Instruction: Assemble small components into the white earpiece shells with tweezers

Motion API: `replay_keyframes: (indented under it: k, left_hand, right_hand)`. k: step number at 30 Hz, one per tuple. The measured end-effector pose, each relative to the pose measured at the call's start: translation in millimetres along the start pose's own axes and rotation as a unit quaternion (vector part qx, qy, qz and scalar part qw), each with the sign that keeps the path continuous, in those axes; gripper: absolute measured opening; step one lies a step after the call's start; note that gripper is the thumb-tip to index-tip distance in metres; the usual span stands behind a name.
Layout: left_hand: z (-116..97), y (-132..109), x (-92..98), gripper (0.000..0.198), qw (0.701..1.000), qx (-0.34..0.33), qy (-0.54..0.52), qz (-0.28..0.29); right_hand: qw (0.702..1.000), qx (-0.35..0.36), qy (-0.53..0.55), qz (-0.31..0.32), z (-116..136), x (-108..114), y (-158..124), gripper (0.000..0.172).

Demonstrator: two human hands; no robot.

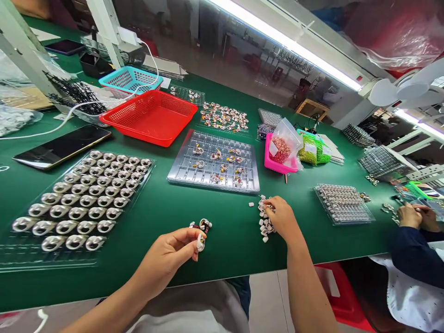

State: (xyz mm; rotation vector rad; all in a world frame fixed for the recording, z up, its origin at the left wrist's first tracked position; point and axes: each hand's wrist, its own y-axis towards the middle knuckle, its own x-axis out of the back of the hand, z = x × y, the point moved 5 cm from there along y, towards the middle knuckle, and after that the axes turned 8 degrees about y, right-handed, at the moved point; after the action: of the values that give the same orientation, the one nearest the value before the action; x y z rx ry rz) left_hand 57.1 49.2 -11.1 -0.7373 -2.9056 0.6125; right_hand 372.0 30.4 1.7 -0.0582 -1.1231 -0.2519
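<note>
- A small white piece [200,242] is pinched in the left hand [171,256].
- The white pile [263,229] is touched by the right hand [282,217]; its grip cannot be told.

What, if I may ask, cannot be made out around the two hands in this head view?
Head view: white part in the left hand, mostly covered by its fingers; too small to identify.
Pile of white parts: partly under the right hand; its grasp hidden.
Co-worker's hands, right edge: what they hold is too small.

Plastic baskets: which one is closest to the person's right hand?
The pink plastic basket holding a clear bag, beyond the right hand; the red mesh basket and turquoise mesh basket sit farther left.
</note>
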Motion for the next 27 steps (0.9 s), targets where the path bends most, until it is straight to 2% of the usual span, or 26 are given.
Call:
replay_keyframes:
  k: [6,12,18,22,27]
  left_hand:
    - [12.3,4.4,5.3,0.021,0.996,0.009,-0.084,0.008]
    - [4.8,0.0,4.1,0.023,0.973,0.021,-0.225,0.047]
    - [2.7,-8.3,9.1,0.026,0.968,0.024,-0.247,0.047]
    - [3.4,-10.7,11.0,0.028,0.970,0.020,-0.239,0.042]
    - [3.0,-10.4,10.5,0.026,0.971,0.018,-0.236,0.041]
  right_hand:
    - [0.991,0.074,-0.072,0.089,20.5,-24.1,21.7,0.018]
    - [0.981,0.088,-0.124,0.119,26.2,-41.7,33.0,0.016]
    - [0.975,0.071,-0.161,0.138,26.6,-44.6,28.0,0.017]
    - [0.974,0.061,-0.160,0.151,26.9,-45.2,24.4,0.023]
    - [0.975,0.044,-0.152,0.154,31.4,-42.8,23.4,0.021]
